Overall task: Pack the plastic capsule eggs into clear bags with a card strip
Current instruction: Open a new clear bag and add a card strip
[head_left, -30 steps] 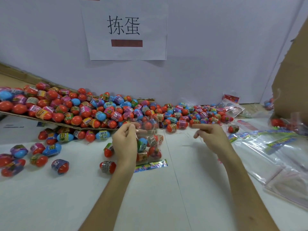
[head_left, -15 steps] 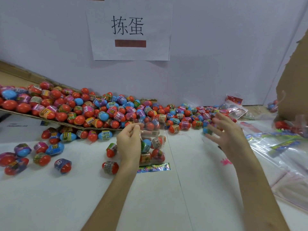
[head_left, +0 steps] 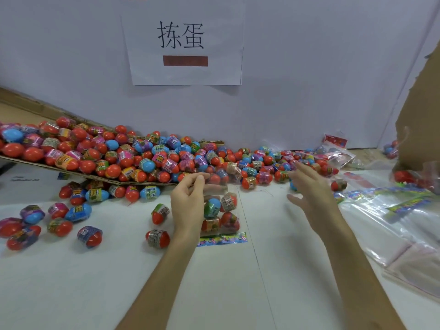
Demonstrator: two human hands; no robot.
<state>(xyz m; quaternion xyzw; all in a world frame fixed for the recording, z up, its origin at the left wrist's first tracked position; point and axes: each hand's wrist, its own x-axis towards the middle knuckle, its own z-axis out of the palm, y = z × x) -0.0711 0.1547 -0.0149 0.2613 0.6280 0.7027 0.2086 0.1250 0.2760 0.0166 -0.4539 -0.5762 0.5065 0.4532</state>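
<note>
My left hand (head_left: pixel 188 203) pinches the top edge of a clear bag (head_left: pixel 220 210) that stands on the white table with several capsule eggs inside. A colourful card strip (head_left: pixel 222 239) lies along the bag's bottom edge. My right hand (head_left: pixel 309 189) hovers with fingers spread at the near edge of the egg pile (head_left: pixel 262 163), holding nothing. A blue egg (head_left: pixel 292 185) lies just beneath its fingers.
A sloped cardboard sheet (head_left: pixel 35 163) at left carries many red, blue and pink eggs. Loose eggs (head_left: pixel 157 238) lie scattered on the table at left. Empty clear bags with card strips (head_left: pixel 404 210) are stacked at right. A brown cardboard box (head_left: pixel 421 115) stands far right.
My right hand went from a curled pose near the bag to spread fingers over the egg pile on the right. The left hand kept holding the bag in place.
</note>
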